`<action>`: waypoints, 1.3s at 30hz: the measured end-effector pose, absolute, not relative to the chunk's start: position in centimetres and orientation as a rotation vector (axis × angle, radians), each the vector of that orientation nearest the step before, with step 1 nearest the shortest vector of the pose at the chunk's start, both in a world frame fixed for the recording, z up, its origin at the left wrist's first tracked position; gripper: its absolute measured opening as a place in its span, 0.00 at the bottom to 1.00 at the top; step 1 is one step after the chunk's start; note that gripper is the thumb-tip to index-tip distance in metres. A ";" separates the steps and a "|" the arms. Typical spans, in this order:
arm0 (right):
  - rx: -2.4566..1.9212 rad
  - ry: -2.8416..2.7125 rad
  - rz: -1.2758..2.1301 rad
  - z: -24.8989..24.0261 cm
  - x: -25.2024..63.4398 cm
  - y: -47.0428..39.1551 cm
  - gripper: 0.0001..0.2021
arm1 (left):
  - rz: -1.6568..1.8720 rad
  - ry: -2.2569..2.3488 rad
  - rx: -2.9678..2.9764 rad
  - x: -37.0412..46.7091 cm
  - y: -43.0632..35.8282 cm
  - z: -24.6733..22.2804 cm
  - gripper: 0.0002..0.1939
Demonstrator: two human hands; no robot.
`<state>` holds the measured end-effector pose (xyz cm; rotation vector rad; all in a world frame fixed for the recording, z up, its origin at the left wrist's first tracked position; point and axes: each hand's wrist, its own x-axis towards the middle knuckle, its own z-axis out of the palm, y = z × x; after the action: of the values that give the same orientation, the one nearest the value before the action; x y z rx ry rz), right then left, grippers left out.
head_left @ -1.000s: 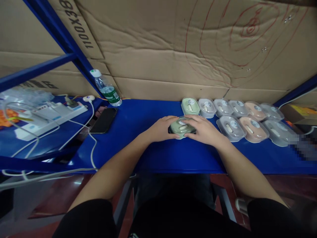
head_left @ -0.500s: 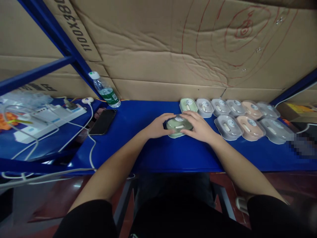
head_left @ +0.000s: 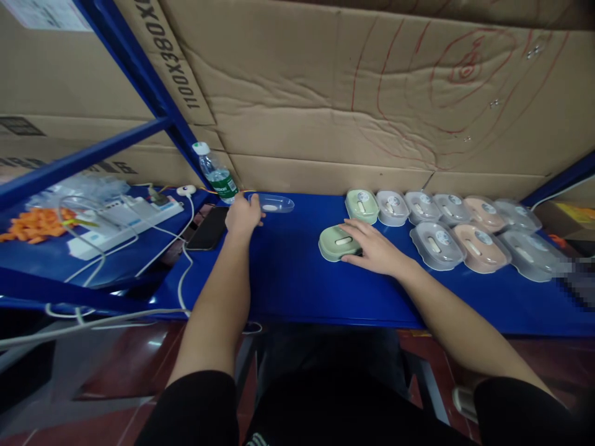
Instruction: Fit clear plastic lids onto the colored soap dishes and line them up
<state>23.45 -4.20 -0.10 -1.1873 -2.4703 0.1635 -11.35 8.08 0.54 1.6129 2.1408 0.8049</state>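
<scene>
Flanking open tabletop (head_left: 290, 272), left fingers (head_left: 255, 202) grip clear cover (head_left: 281, 204) by its edge, right fingers (head_left: 359, 230) clasp green box (head_left: 332, 243).

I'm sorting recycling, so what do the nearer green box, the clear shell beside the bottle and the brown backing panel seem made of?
Nearer green box: probably moulded plastic, satin finish, judging by its even colour and soft sheen.
Clear shell: likely glossy plastic, since the blue table shows through and its rim catches light.
Brown backing panel: apparently matt cardboard, from its dull surface and creases.
</scene>
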 end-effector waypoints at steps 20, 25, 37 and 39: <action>-1.501 -2.572 0.175 -0.1 24.1 -4.4 0.40 | 0.230 2.203 1.933 -12.0 7.6 0.9 0.33; -1.536 -2.580 0.147 0.5 23.9 -4.6 0.39 | 0.229 2.200 1.898 -11.6 7.2 1.4 0.38; -1.551 -2.392 0.208 0.5 23.3 -4.1 0.41 | 0.235 2.054 1.963 -12.5 8.9 -0.4 0.48; -1.544 -2.377 0.212 0.5 23.3 -4.1 0.40 | 0.207 2.107 1.954 -12.4 8.8 -0.2 0.47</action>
<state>23.30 -4.10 0.50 -1.5435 -2.3767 0.2124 -12.42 8.83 -0.17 1.9536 2.1071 0.2065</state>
